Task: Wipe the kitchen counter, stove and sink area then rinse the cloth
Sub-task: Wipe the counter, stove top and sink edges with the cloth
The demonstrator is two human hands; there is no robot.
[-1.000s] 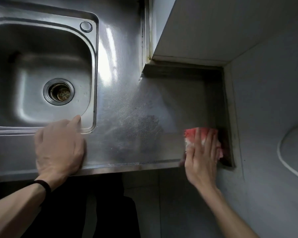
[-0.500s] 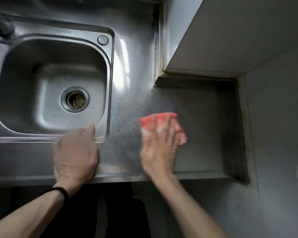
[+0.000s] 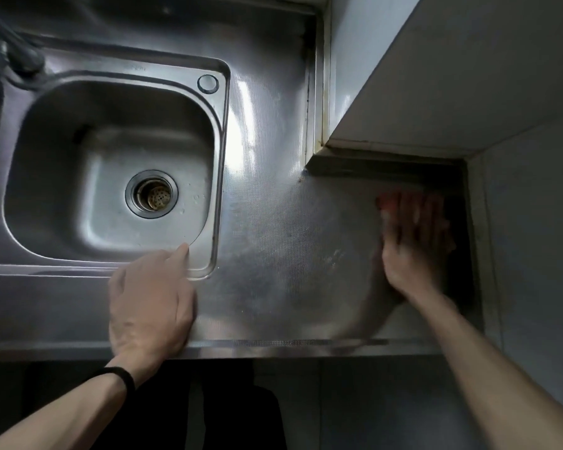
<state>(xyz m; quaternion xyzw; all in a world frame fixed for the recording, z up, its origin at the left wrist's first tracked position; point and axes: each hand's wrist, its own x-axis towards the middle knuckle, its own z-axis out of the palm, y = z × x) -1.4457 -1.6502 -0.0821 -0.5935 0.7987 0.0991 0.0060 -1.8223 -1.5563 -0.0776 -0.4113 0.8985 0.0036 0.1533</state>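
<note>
A stainless steel counter (image 3: 273, 241) holds a sink (image 3: 111, 177) at the left, with a round drain (image 3: 152, 193) in its floor. My right hand (image 3: 413, 241), blurred by motion, presses flat on a red cloth (image 3: 387, 201) at the counter's far right, close to the wall corner. Only the cloth's upper left edge shows past my fingers. My left hand (image 3: 150, 300) rests palm down on the counter's front edge, its index finger touching the sink's near right corner. It holds nothing.
A tap base (image 3: 23, 60) stands at the sink's back left. A tiled wall block (image 3: 436, 76) juts over the counter at the back right, and a side wall (image 3: 533, 238) bounds the counter on the right. A small round cap (image 3: 208, 83) sits on the sink rim.
My right hand swept the cloth from the right corner to the middle of the counter, then back right and farther from me. My left hand stayed planted by the sink.
</note>
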